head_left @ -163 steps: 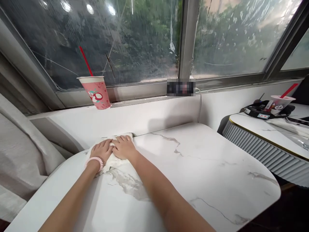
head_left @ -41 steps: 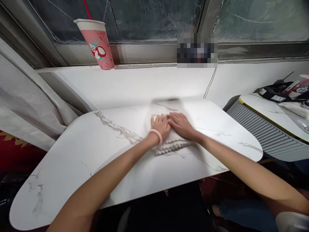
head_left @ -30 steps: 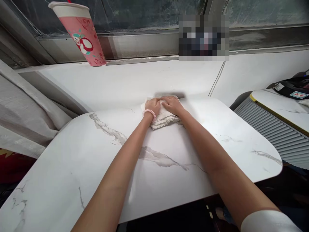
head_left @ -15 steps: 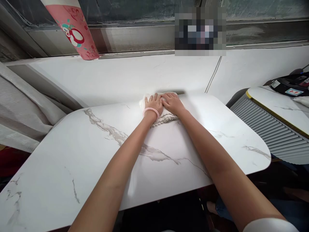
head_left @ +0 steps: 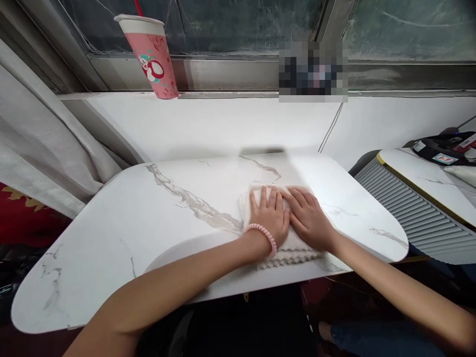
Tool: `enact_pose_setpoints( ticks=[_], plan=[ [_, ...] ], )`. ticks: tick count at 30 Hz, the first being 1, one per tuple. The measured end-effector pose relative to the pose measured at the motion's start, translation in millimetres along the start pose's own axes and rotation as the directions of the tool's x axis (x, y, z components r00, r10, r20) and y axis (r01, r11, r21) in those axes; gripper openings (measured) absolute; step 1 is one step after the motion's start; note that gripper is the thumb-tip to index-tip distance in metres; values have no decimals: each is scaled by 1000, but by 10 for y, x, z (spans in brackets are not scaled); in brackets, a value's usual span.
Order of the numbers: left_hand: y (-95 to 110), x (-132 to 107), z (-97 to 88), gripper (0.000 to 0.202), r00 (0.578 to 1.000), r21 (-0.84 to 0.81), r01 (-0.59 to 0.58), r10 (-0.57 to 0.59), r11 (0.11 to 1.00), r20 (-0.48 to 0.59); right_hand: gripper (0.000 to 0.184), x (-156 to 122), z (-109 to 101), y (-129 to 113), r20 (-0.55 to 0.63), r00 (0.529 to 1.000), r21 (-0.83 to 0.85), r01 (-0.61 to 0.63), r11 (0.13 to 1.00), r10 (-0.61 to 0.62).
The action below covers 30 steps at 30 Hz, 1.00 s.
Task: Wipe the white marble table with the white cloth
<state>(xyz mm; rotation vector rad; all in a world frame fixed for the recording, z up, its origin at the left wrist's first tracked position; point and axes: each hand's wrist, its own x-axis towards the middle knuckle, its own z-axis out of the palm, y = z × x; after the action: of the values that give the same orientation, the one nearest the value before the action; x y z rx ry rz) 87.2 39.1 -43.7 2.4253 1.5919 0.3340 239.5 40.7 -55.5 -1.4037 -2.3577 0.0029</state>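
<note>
A folded white cloth with wavy edges lies on the white marble-patterned table, close to its front edge. My left hand presses flat on it with fingers spread, a pink coiled band around the wrist. Right beside it, my right hand also lies flat on the cloth, its fingers stretched out and pointing up to the left. The two hands nearly touch at the thumbs. Neither hand's fingers wrap around the cloth; the palms cover its middle.
On the window sill stands a pink paper cup with a red straw. A pale curtain hangs at the left. To the right, a second table with a ribbed side bears a black item. Part of the sill is blurred out.
Both hands and the cloth have slid from the table's back edge toward me and somewhat to the right. The view has tilted up, showing more of the cup.
</note>
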Motion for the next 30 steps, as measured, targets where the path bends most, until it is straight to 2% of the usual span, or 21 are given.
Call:
enact_pose_setpoints(
  ticks=[5, 7, 9, 12, 17, 24, 27, 30],
  plan=[
    [128, -433, -5, 64, 993, -76, -108, 110, 991, 30, 55, -413, -121, -133, 13, 1000, 90, -2, 996, 1],
    [134, -465, 8, 65, 989, -90, -141, 145, 986, 35, 53, -446, -133, -99, 6, 1000, 137, -14, 990, 14],
    [126, -389, 25, 64, 987, -89, -152, 157, 984, 44, 49, -389, -125, -10, -15, 999, 185, -40, 982, 43],
    [108, -108, 44, 63, 990, -62, -127, 130, 990, 52, 49, -162, -85, 201, -36, 997, 208, -61, 976, 70],
    [33, 549, 24, 59, 999, -4, -48, 48, 999, 25, 52, 406, 67, 650, -88, 996, 171, -7, 985, 23],
    [-258, 1430, -43, 55, 1000, 30, -20, 20, 999, -4, 47, 1162, 288, 1120, -109, 993, 143, -39, 989, 55],
    [-343, 1699, -29, 52, 998, 49, -30, 33, 998, -49, 44, 1363, 333, 1264, -101, 992, 138, -64, 988, 78],
    [-335, 1867, 7, 52, 997, 53, -29, 33, 998, -67, 43, 1474, 348, 1422, -104, 991, 161, -68, 985, 86]
  ],
)
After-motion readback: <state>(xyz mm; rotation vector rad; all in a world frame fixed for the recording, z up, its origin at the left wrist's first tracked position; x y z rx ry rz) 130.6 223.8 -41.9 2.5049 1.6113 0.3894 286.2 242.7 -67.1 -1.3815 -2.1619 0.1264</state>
